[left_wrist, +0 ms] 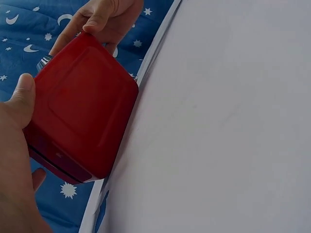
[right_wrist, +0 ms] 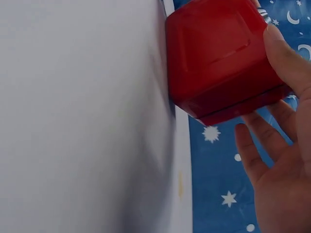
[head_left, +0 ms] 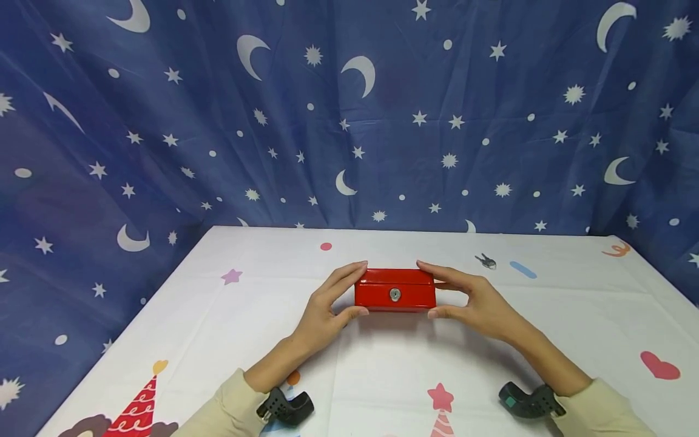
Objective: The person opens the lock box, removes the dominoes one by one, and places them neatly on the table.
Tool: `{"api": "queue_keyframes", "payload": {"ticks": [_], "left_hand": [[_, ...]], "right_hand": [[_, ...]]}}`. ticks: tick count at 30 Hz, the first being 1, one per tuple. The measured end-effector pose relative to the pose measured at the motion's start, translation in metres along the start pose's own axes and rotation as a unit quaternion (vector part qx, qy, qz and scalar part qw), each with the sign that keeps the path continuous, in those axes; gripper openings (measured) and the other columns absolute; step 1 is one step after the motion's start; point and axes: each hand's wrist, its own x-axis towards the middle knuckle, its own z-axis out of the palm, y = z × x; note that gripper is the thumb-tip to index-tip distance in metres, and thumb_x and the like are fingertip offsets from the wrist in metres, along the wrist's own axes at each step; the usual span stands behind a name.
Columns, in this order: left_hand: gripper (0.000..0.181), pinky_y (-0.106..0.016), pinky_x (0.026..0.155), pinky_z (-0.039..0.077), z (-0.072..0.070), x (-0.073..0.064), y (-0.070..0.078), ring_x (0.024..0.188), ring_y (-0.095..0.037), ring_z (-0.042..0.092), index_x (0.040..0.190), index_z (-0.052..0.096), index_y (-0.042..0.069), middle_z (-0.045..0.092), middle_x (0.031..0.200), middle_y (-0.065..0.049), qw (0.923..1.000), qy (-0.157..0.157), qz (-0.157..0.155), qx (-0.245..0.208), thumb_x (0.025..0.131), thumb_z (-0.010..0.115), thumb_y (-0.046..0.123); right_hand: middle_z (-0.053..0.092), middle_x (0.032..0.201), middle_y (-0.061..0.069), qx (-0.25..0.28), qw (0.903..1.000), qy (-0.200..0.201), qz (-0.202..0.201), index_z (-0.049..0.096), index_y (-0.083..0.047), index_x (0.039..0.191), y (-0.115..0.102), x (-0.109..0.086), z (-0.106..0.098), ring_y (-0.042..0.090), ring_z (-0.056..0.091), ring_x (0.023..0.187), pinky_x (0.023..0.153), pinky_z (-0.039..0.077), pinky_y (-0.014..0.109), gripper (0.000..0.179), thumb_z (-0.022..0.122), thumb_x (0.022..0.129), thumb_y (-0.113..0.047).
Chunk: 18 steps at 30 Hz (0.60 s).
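Note:
A small red metal cash box [head_left: 377, 296] with a round silver lock [head_left: 395, 294] on its front is held between both hands. My left hand [head_left: 322, 309] grips its left end, thumb at the lower front edge and fingers up by the top. At the other end, my right hand [head_left: 486, 303] grips it the same way. Both wrist views show the box's underside [left_wrist: 82, 97], with a shadow on the cloth beneath it. A bunch of keys [head_left: 486, 261] lies on the table behind and to the right of the right hand.
A white cloth with printed shapes covers the table [head_left: 273, 261]. Behind it hangs a dark blue curtain [head_left: 393, 145] with moons and stars. Each wrist wears a black camera mount, the left one [head_left: 286, 408] and the right one [head_left: 530, 402] both near the front.

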Motion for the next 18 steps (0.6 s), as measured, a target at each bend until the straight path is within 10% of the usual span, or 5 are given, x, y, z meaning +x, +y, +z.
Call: {"api": "queue_keyframes", "payload": {"ticks": [6, 18], "left_hand": [[0.068, -0.034, 0.095, 0.046, 0.000, -0.001, -0.001, 0.119, -0.032, 0.050, 0.136, 0.048, -0.005, 0.048, 0.133, -0.024, 0.9996, 0.002, -0.026, -0.007, 0.074, 0.076, -0.007], [0.065, -0.040, 0.086, 0.049, 0.000, -0.001, -0.002, 0.114, -0.032, 0.051, 0.132, 0.050, -0.008, 0.050, 0.130, -0.024, 0.9994, 0.011, -0.029, -0.015, 0.073, 0.076, -0.007]], "right_hand": [[0.053, 0.137, -0.004, -0.034, 0.9994, 0.005, -0.011, 0.048, -0.027, 0.142, -0.004, 0.000, -0.014, 0.027, 0.057, 0.115, 0.090, 0.049, 0.050, 0.068, 0.078, 0.080, -0.025], [0.067, 0.115, 0.005, -0.102, 0.9816, 0.147, 0.066, 0.064, -0.013, 0.125, 0.008, 0.016, -0.039, 0.020, 0.065, 0.098, 0.078, 0.044, 0.007, 0.041, 0.065, 0.091, -0.036]]}}
